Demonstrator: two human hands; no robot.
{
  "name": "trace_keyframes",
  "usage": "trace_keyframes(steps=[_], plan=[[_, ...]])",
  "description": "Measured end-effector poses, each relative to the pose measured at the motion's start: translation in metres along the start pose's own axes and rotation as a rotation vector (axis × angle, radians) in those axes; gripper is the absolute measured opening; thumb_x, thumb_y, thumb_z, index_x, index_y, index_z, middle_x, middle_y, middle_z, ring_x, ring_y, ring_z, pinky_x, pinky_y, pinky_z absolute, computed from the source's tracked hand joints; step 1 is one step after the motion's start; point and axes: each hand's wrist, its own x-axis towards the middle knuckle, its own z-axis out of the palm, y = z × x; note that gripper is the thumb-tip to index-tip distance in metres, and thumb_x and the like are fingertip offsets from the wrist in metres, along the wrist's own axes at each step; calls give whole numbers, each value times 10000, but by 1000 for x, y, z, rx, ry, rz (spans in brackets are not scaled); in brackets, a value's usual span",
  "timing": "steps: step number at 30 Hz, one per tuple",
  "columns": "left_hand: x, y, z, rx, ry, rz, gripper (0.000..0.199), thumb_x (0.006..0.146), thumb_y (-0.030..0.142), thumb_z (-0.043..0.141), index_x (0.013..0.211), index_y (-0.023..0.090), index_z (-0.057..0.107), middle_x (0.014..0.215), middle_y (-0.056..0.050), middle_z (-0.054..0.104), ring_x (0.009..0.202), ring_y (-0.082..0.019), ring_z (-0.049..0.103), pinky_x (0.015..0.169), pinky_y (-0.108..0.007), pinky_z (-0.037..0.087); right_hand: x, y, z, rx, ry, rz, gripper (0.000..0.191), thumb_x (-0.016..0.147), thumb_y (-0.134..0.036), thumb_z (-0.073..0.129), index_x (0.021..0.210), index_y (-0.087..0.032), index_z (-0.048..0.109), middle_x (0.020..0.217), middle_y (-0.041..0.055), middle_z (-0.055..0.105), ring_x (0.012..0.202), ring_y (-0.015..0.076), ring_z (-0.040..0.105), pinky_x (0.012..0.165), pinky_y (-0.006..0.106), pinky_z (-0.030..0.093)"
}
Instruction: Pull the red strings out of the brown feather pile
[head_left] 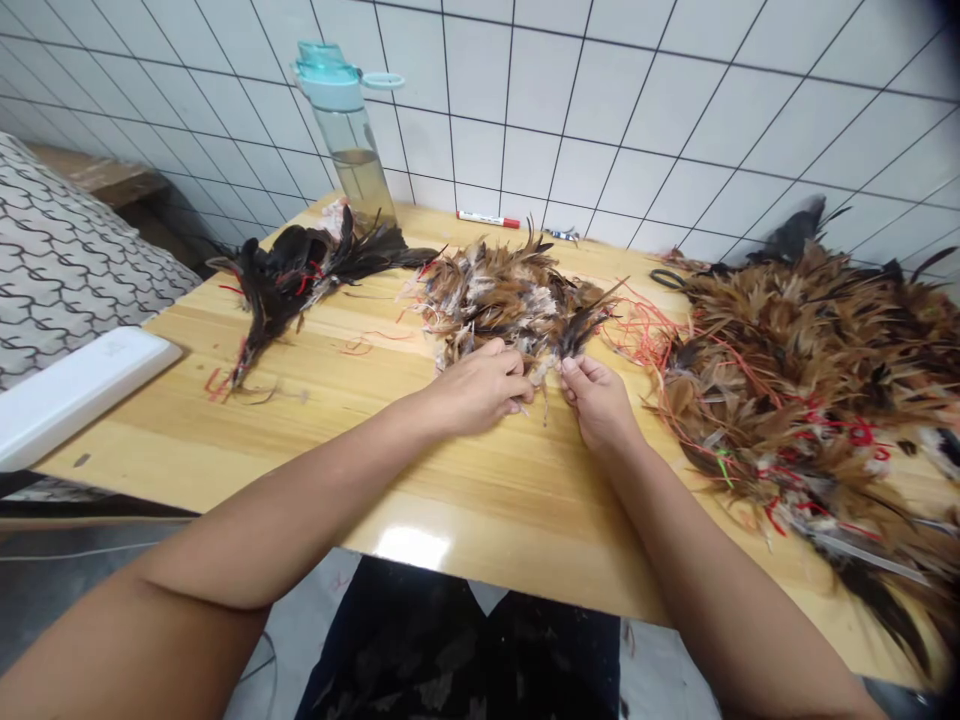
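A pile of brown and cream feathers (495, 290) lies on the wooden table in front of me. At its near edge, my left hand (480, 388) is closed, with curled fingers on feathers and pale quill ends showing beside the fingertips. Just to its right, my right hand (598, 398) pinches the base of a dark feather (585, 325) between thumb and fingers. Pale fluff (544, 372) sits between both hands. What lies under the left palm is hidden.
Black feather bundles tied with red (277, 275) lie at left, by a water bottle (352, 150) and white case (90, 385). A large brown feather heap (795, 350) covers the right side, with red strings (645, 335) and black scissor handles (667, 278) beside it. A marker (487, 219) lies near the tiled wall.
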Motion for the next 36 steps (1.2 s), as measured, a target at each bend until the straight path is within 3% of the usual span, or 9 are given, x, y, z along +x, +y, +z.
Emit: trace_keyframes(steps=[4,8,14,21,29,36], plan=[[1,-1,8,64,13,13,155,836,123,516,808,189,653,881,-60,558,855,-193,403,741,-301,361,-1,4,3,-133,8,-73,322,711,-473,651,616,-196,519,548,-46,425,513,91,333,505,242,274],[1,-1,7,55,114,26,144,830,62,473,827,162,578,904,-66,571,867,-190,419,775,-306,361,-2,5,4,-221,0,-115,272,733,-416,603,606,-198,501,537,-49,421,527,99,360,537,246,303],[2,2,0,64,173,-51,100,886,133,459,869,167,552,799,-40,593,778,-183,463,723,-317,345,-4,5,6,-299,-18,-119,247,731,-399,582,603,-197,521,546,-40,426,544,112,365,548,256,303],[2,3,0,253,184,-26,144,914,183,444,868,164,579,835,-71,600,812,-207,481,732,-345,335,-2,8,6,-439,-30,-167,230,712,-379,583,580,-196,538,539,-27,428,554,123,377,552,265,298],[3,8,-3,399,170,16,196,943,230,420,859,154,580,818,-80,601,806,-219,482,717,-359,327,-1,7,6,-445,-119,-143,238,677,-405,643,589,-190,596,572,-13,513,586,134,439,582,272,333],[3,8,-2,335,197,7,227,955,259,402,870,156,586,830,-81,609,824,-213,496,740,-351,350,-3,3,7,-386,-168,-94,323,615,-491,709,581,-193,588,543,-25,502,567,123,406,561,265,315]])
